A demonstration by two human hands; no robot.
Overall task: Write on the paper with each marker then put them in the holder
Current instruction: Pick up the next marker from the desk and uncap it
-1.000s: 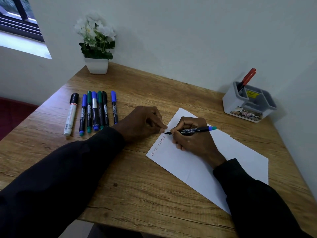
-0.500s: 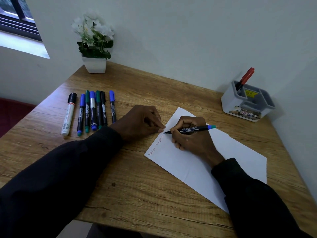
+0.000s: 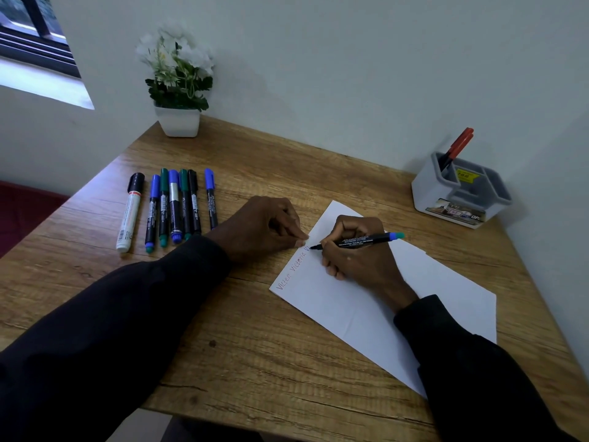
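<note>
A white sheet of paper (image 3: 376, 301) lies slanted on the wooden desk, with red handwriting along its left edge. My right hand (image 3: 357, 253) grips a black marker (image 3: 363, 241) with a blue-green end, its tip touching the paper near the upper left edge. My left hand (image 3: 264, 228) rests curled on the desk, fingertips pressing the paper's edge. Several markers (image 3: 173, 207) lie in a row at the left, beside a fat white marker (image 3: 130, 215). A grey holder (image 3: 459, 193) at the far right holds red markers (image 3: 457, 148).
A white pot of white flowers (image 3: 178, 90) stands at the desk's back left corner. Walls close off the back and right sides. The desk's (image 3: 255, 346) front edge runs just below my sleeves.
The marker tip has shifted slightly along the paper's edge, with a new stroke beginning after the red words. My left hand stays put.
</note>
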